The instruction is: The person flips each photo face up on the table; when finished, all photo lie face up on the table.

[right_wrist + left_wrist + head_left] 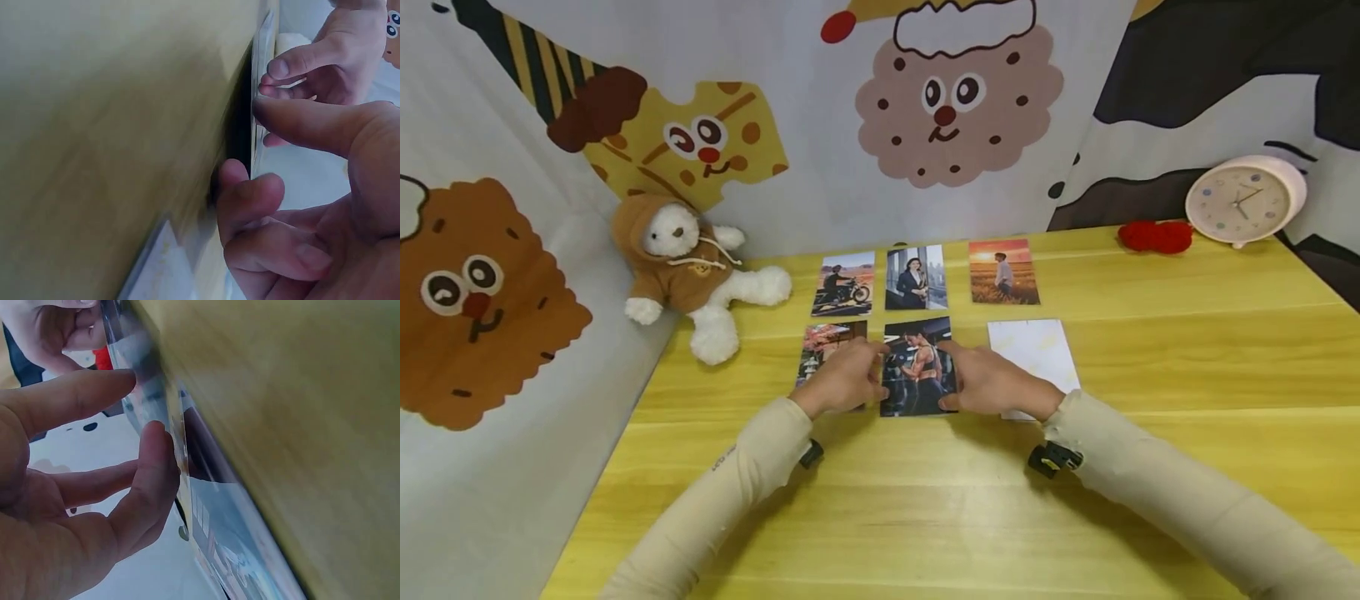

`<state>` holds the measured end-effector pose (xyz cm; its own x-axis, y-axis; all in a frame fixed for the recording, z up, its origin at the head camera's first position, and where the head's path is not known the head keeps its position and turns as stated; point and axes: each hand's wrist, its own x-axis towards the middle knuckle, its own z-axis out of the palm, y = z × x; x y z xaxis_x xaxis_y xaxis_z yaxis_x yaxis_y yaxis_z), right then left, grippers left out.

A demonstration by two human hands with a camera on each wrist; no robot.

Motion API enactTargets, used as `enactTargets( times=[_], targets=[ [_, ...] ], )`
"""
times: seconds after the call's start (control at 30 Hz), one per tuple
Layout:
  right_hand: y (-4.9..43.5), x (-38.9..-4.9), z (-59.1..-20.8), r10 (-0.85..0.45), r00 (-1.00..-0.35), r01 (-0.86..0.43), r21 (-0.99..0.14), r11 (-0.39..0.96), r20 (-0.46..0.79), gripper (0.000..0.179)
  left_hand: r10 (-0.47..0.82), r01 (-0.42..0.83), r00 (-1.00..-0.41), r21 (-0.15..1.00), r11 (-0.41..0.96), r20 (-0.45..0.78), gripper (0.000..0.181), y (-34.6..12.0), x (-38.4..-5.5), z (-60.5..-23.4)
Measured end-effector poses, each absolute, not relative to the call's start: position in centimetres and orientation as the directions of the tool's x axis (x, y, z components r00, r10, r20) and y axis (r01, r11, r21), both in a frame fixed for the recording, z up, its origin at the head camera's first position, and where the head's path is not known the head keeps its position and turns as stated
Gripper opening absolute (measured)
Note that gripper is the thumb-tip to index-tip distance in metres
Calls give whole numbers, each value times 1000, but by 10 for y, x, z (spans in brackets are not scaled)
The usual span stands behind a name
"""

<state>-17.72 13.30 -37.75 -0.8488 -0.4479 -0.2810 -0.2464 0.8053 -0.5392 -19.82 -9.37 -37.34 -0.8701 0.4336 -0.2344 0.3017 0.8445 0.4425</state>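
Note:
A photo card of a person lifting weights lies on the wooden table between both hands. My left hand is at its left edge, with thumb and fingers spread apart in the left wrist view. At the right edge is my right hand, its thumb and index fingertips over the border. In the right wrist view its other fingers bend near the table. Partly under the left hand is a card with pink foliage. A white blank-looking card lies partly behind the right wrist.
A back row holds a motorcycle photo, a suited person photo and a sunset photo. A teddy bear sits at the left. A red plush item and a round clock stand at the back right.

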Motion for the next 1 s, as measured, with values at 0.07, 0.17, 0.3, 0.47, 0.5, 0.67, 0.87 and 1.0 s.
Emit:
enactTargets(
  times=[0.07, 0.17, 0.3, 0.47, 0.5, 0.67, 0.87, 1.0],
  targets=[
    [132, -180, -377, -449, -846, -261, -511, 819, -288, 93, 428, 304, -873, 423, 853, -235, 67, -92, -200, -372],
    [131, -183, -377, -451, -842, -280, -475, 834, -296, 94, 412, 297, -880, 403, 866, -237, 65, -91, -201, -372],
    [130, -187, -377, -438, -837, -271, -446, 853, -328, 95, 403, 292, -882, 389, 874, -243, 65, -90, -202, -372],
    [130, -190, -379, -431, -837, -278, -417, 865, -337, 95, 407, 301, -881, 377, 876, -242, 65, -88, -200, -372],
    [130, -190, -379, -434, -836, -280, -418, 864, -336, 94, 406, 303, -883, 372, 877, -238, 64, -88, -199, -372],
    [136, -184, -376, -440, -835, -258, -471, 844, -331, 94, 415, 331, -894, 375, 866, -169, 56, -85, -196, -370],
    [160, -167, -353, -472, -852, -291, -543, 788, -227, 69, 533, 354, -835, 610, 709, -136, 39, -73, -193, -360],
    [183, -157, -345, -489, -863, -368, -507, 779, -126, 52, 612, 244, -758, 770, 589, -228, 42, -56, -193, -355]
  ],
)
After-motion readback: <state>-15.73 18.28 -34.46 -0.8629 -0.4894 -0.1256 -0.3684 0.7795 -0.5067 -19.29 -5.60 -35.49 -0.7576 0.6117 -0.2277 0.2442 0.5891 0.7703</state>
